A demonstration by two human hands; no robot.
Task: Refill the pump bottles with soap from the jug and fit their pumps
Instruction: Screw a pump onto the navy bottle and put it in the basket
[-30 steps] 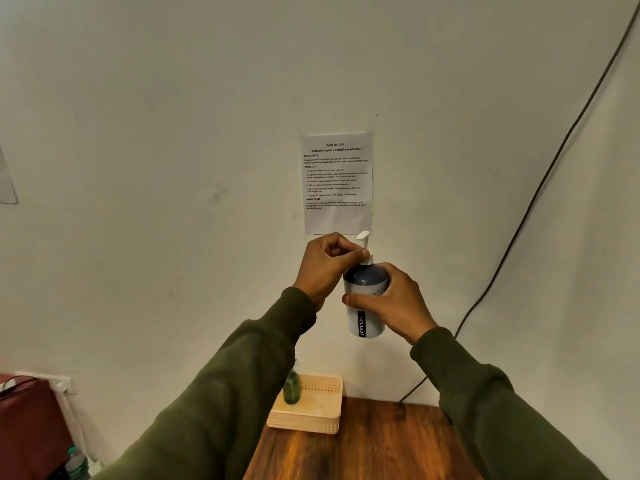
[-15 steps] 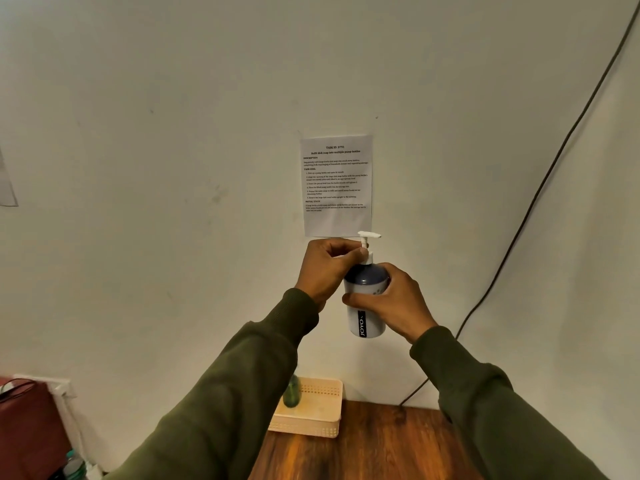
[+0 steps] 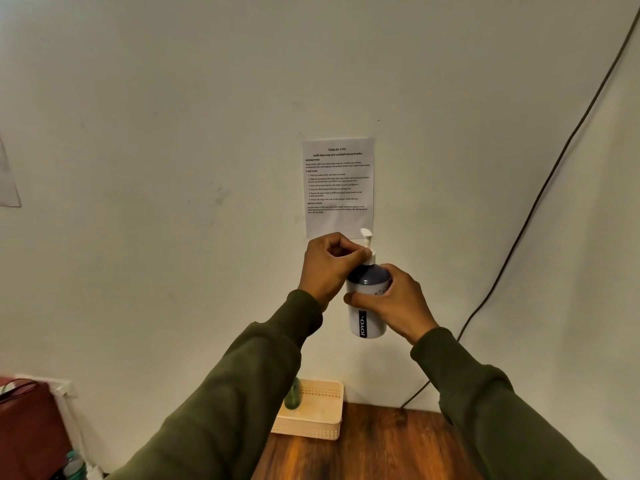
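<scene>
I hold a white pump bottle (image 3: 367, 318) with a dark blue top and a "JOYO" label up in the air in front of the wall. My right hand (image 3: 391, 304) grips its body from the right. My left hand (image 3: 329, 265) pinches the collar of the white pump (image 3: 367, 242) that sits in the bottle's neck. The pump's nozzle points toward me. A small green bottle (image 3: 293, 396) stands in the cream basket (image 3: 322, 419) on the wooden table (image 3: 374, 448) below. The jug is out of view.
A printed task sheet (image 3: 338, 185) hangs on the white wall behind the bottle. A dark cable (image 3: 540, 199) runs down the right wall to the table's back edge. A dark red bag (image 3: 24, 431) and a plastic water bottle (image 3: 74, 464) sit at lower left.
The pump head has turned: its nozzle pointed sideways to the right half a second ago and now points toward me. Both hands stay on the bottle at the same height.
</scene>
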